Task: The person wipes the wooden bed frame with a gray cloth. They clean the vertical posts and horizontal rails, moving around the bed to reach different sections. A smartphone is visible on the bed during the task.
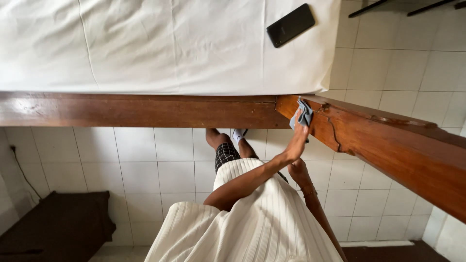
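The left hand (297, 145) presses a small blue-grey cloth (304, 115) with its fingers pinched around it against the corner of the wooden bed frame (145, 110); the right hand (297, 171) hangs below, its fingers unclear; a black phone (290, 25) lies on the white sheet (160, 43)

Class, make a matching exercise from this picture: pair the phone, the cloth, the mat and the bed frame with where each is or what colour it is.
1 phone
2 cloth
3 mat
4 bed frame

a grey-blue, pressed on the wood by a hand
b dark brown, on the tiled floor
c black, on the white sheet
d glossy reddish-brown wood

Pairs: 1-c, 2-a, 3-b, 4-d
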